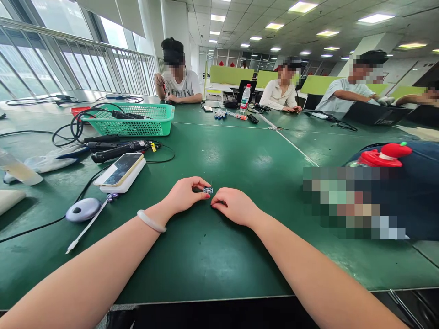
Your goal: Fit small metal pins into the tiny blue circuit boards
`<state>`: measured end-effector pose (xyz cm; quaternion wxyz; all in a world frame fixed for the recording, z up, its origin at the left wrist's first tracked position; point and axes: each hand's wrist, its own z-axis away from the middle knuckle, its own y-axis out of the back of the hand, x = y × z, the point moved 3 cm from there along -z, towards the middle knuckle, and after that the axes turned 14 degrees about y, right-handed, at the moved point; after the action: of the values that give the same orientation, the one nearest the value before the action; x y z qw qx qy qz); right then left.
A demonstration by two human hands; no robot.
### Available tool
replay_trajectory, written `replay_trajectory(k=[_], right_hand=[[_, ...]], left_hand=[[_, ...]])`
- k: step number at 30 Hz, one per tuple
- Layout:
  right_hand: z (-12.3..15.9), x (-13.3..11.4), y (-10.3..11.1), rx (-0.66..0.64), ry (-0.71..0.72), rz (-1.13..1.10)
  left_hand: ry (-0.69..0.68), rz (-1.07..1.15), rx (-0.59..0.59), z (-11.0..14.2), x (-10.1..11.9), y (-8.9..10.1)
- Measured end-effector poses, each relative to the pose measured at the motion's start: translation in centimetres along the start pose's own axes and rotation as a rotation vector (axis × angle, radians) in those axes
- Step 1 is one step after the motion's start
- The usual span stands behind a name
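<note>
A small dark circuit board [208, 190] with pale markings is pinched between the thumb and fingers of my left hand [187, 194], just above or on the green table [219, 256]. Close by on the right, my right hand [236, 205] has thumb and forefinger pressed together in a pinch. Whatever it may hold is hidden or too small to make out. The two sets of fingertips are a short gap apart. A pale bangle [151, 221] circles my left wrist.
To the left lie a phone [121, 170] on a white box, a lilac round device [83, 209], black handled tools [120, 151] and a green basket [137, 121] with cables. At right are a dark bag [418, 196] and red-lidded bottle [380, 157]. Several people sit across the table.
</note>
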<state>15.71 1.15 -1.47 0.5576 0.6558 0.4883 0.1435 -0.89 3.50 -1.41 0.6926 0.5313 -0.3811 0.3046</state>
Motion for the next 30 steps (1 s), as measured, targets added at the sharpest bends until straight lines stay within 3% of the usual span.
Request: replay_trajectory(k=[7, 14, 21, 30], right_hand=[[0.1, -0.6, 1.2, 0.294, 0.013, 0.173], [-0.1, -1.7, 1.2, 0.231, 0.090, 0.449], [-0.2, -1.9, 1.0, 0.171, 0.112, 0.588], [0.1, -2.3, 1.4, 0.326, 0.137, 0.472]], left_hand=[[0.028, 0.036, -0.019, 0.2, 0.3, -0.1], [0.045, 0.149, -0.041, 0.1, 0.1, -0.1], [0.048, 0.138, -0.009, 0.3, 0.3, -0.1], [0.095, 0.434, -0.196, 0.4, 0.4, -0.4]])
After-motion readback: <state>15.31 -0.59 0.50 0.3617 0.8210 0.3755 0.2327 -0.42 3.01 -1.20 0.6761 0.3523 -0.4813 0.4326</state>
